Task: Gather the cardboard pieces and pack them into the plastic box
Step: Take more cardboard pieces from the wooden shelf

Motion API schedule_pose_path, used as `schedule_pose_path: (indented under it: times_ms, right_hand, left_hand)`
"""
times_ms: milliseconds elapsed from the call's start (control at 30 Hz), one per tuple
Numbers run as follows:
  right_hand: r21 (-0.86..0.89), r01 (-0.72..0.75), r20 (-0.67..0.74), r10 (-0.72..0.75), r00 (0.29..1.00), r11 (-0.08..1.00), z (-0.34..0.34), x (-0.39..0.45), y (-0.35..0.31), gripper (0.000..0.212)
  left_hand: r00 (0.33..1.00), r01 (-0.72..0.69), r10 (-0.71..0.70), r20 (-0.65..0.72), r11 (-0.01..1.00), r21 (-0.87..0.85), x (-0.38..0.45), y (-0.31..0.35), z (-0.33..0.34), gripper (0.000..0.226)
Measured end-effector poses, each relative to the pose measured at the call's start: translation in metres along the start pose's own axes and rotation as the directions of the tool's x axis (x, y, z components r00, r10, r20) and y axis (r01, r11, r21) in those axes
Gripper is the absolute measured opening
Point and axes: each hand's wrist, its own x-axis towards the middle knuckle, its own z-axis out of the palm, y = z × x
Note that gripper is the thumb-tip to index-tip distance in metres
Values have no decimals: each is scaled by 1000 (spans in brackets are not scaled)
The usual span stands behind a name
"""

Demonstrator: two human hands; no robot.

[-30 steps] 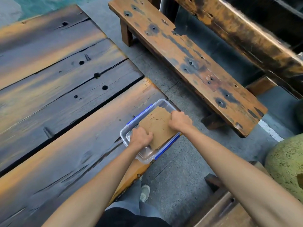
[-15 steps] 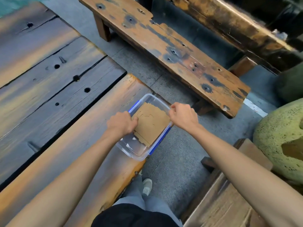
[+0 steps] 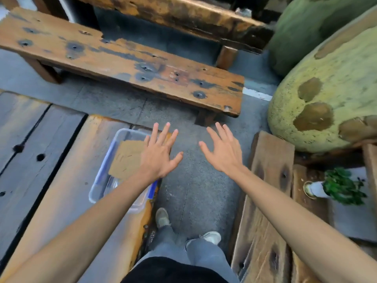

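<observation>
A clear plastic box (image 3: 102, 186) with blue side clips sits at the right edge of the wooden table (image 3: 61, 180). Brown cardboard pieces (image 3: 126, 158) lie flat inside it. My left hand (image 3: 159, 154) hovers above the box's right side, fingers spread, holding nothing, and hides part of the box. My right hand (image 3: 222, 150) is spread wide over the grey floor, to the right of the box and apart from it, also holding nothing.
A worn wooden bench (image 3: 130, 64) stands beyond the box across a strip of grey floor (image 3: 193, 190). A plank seat (image 3: 263, 211) is on the right, with a big yellow-green mottled sculpture (image 3: 326, 94) and a small potted plant (image 3: 338, 186). My feet show below.
Both hands have let go of the box and the cardboard and lifted away with fingers spread. The right hand moved right over the floor. The camera tilted right and forward.
</observation>
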Motion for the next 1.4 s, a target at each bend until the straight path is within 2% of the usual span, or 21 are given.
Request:
schedule_pose_path:
  times_ms: [167, 367, 533, 667, 867, 1033, 1167, 1267, 1400]
  right_hand:
    - [27, -109, -59, 111, 992, 994, -4, -44, 64, 78]
    - [63, -270, -39, 272, 961, 961, -8, -90, 139, 75]
    - [124, -409, -77, 420, 904, 904, -23, -137, 203, 74]
    - [147, -516, -90, 531, 843, 844, -34, -177, 255, 74]
    - [175, -665, -130, 687, 715, 726, -54, -247, 333, 75]
    - [216, -750, -155, 781, 605, 625, -69, -306, 380, 73]
    - [253, -784, -171, 824, 540, 567, -81, -344, 405, 73]
    - [265, -816, -204, 857, 473, 514, -94, -376, 426, 74]
    - [271, -834, -214, 875, 435, 481, -112, -401, 445, 72]
  left_hand:
    - [992, -122, 118, 46, 989, 85, 17, 61, 15, 91]
    - [969, -213, 200, 147, 974, 80, 34, 132, 33, 95]
    - [912, -371, 360, 199, 928, 19, 46, 206, 55, 93]
    - [854, -487, 484, 190, 873, -30, 51, 266, 72, 86]
    - [734, -655, 651, 196, 754, -50, 52, 370, 95, 83]
    - [596, -779, 777, 202, 621, -90, 42, 461, 111, 85]
    - [505, -837, 844, 183, 530, -133, 28, 522, 119, 83]
    - [410, -886, 898, 160, 434, -163, 13, 570, 121, 83]
    - [354, -907, 922, 160, 380, -184, 2, 613, 122, 84]
